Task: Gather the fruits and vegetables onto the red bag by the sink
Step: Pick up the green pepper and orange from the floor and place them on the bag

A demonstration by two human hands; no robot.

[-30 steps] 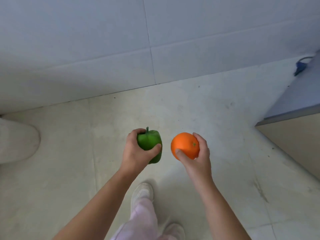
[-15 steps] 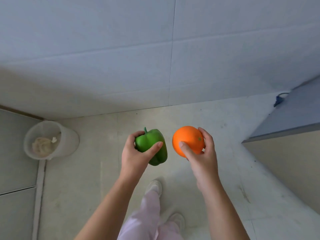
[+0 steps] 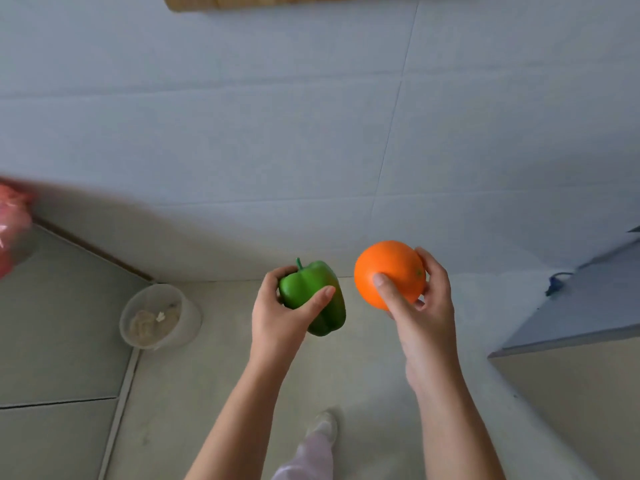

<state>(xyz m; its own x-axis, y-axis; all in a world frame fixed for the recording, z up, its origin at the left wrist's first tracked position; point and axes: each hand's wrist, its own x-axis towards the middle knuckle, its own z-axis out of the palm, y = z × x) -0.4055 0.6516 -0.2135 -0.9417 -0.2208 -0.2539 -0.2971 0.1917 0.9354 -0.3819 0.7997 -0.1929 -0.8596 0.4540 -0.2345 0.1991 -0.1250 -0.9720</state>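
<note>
A green bell pepper [image 3: 313,296] with its stem up is held in my left hand [image 3: 277,313], near the middle of the view. To its right, an orange [image 3: 389,271] is gripped by my right hand [image 3: 424,306], thumb across its front. Both hands are raised in front of me, above the floor. At the far left edge a blurred piece of the red bag [image 3: 12,233] shows, resting at the end of a grey counter [image 3: 59,323]. The sink is out of view.
A white bucket [image 3: 161,318] with pale stuff inside stands on the floor by the counter's corner. A grey-topped cabinet [image 3: 588,317] juts in from the right. A white tiled wall fills the back. My shoe [image 3: 323,424] is below.
The view has tilted up and swung left: the bucket, counter and red bag have come into sight. Both hands have kept their hold and risen slightly.
</note>
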